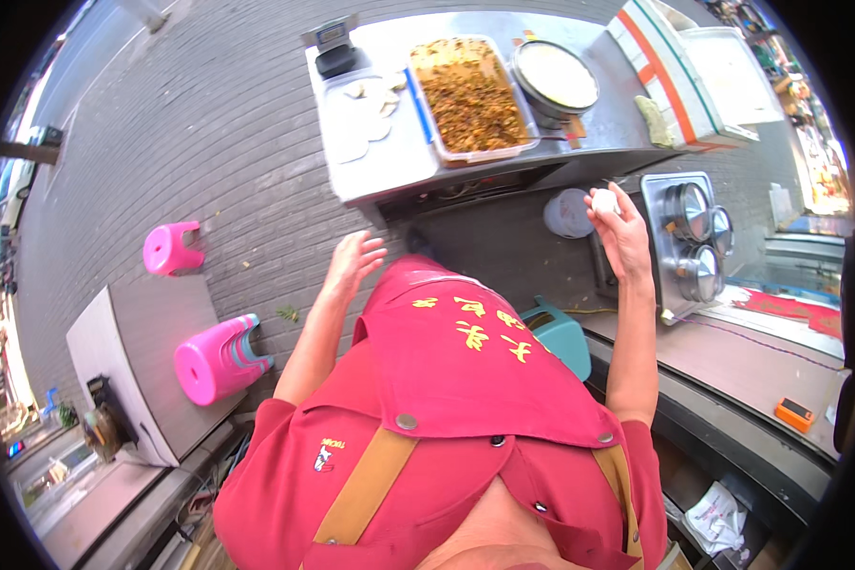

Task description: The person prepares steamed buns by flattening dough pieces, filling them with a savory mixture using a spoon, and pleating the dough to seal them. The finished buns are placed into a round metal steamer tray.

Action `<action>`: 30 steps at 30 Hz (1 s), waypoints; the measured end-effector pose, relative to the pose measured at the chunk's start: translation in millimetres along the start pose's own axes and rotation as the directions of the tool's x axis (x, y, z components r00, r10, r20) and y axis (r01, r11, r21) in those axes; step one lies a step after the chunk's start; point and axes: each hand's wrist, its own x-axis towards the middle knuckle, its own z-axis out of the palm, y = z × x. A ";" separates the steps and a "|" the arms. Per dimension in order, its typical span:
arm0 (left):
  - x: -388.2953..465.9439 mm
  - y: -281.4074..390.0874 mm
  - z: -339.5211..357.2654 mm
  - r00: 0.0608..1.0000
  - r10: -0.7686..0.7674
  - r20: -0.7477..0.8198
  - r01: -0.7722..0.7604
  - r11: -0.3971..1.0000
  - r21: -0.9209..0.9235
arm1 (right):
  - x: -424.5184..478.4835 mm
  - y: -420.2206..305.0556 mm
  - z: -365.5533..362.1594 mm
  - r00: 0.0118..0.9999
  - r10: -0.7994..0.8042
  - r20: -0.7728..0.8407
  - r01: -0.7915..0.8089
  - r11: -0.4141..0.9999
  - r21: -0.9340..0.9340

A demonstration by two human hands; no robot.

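Note:
My right hand (623, 239) is raised on the right, its fingers closed around a small white lump (605, 201) that looks like dough. My left hand (356, 263) is held out below the worktop's left part, fingers apart and touching nothing. On the steel worktop (406, 174) ahead stands a clear plastic tub (520, 148) of reddish-brown chopped filling (470, 107). To its left lie flat white dough pieces (360, 121), partly washed out by glare. A round metal pan (556, 78) with pale contents is right of the tub.
A digital scale (335, 46) is at the worktop's far left, a striped white box (673, 85) at its right. A white bucket (568, 214) stands below. Lidded round pots (698, 271) sit on a metal tray (655, 206). Stacked pink stools (206, 367) and a teal stool (570, 345) are nearby.

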 end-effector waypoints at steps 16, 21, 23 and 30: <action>38.7 60.0 39.1 0.851 0.111 -0.513 -0.103 0.994 0.044 | 404.2 6.5 -31.4 0.827 -0.180 0.533 0.550 0.065 -0.832; -9.0 -4.9 84.5 0.707 -0.021 -0.707 -0.083 0.990 -0.112 | 436.3 25.7 -35.3 0.787 -0.022 0.617 0.617 0.047 -0.786; -17.0 -22.1 120.7 0.690 -0.096 -0.717 -0.028 0.987 -0.159 | 440.2 13.6 -33.1 0.781 -0.019 0.624 0.621 0.128 -0.773; -8.7 -22.9 197.0 0.706 -0.111 -0.700 -0.006 0.987 -0.163 | 463.5 -28.3 -63.8 0.627 0.002 0.779 0.768 0.163 -0.619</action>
